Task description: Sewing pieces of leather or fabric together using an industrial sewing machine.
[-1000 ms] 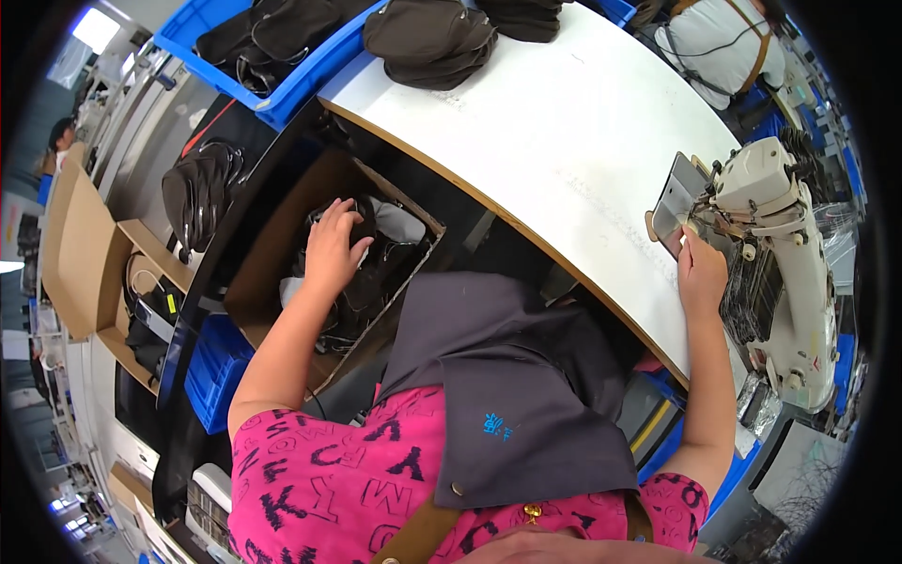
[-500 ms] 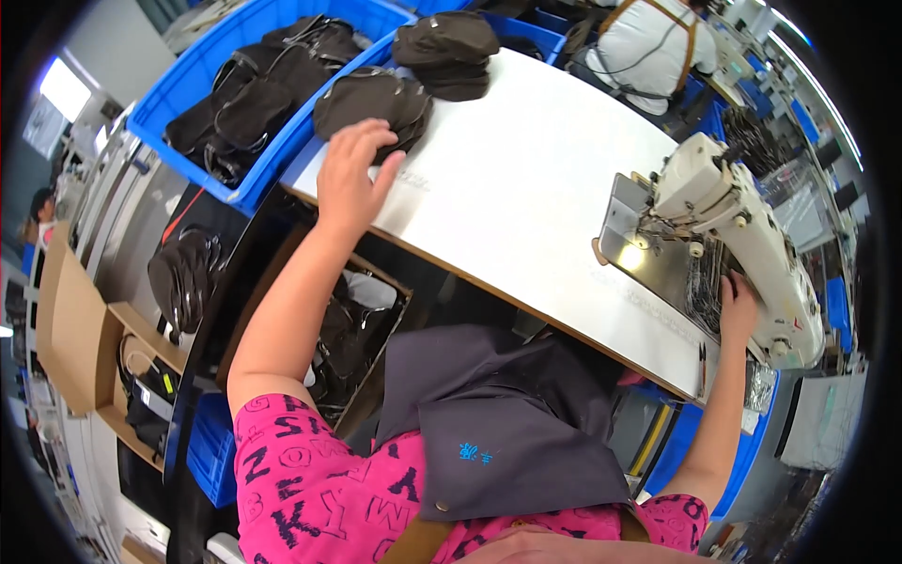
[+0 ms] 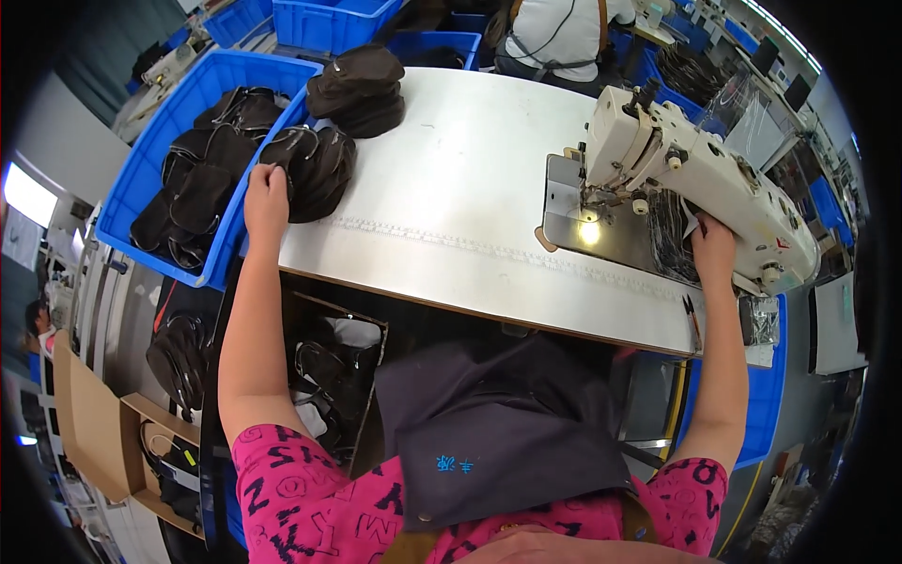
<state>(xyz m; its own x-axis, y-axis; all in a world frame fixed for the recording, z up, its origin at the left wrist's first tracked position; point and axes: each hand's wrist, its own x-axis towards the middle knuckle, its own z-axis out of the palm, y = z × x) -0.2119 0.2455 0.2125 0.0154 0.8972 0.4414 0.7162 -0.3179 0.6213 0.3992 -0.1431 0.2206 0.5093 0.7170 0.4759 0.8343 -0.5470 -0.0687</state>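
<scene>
My left hand (image 3: 267, 195) is closed at the left edge of a stack of dark brown sewn fabric pieces (image 3: 319, 177) on the table's left end, its fingers pinching that edge. Behind it stands a second stack of similar dark pieces (image 3: 359, 92). My right hand (image 3: 714, 246) is under the arm of a white sewing machine (image 3: 700, 174), its fingers curled on the edge of a bundle of dark pieces (image 3: 671, 235). Some of those fingertips are hidden. Light shines on the metal plate (image 3: 615, 240) below the needle.
A blue bin (image 3: 216, 273) of dark pieces adjoins the table's left end. Scissors-like dark snips (image 3: 692, 320) lie at the white table's (image 3: 451, 179) front right. A cardboard box (image 3: 89, 414) stands lower left. Another person (image 3: 554, 38) sits beyond the table.
My left hand has gone from open fingers over the near stack to a pinch at its left edge. My right hand stays at the bundle by the machine. The view has shifted.
</scene>
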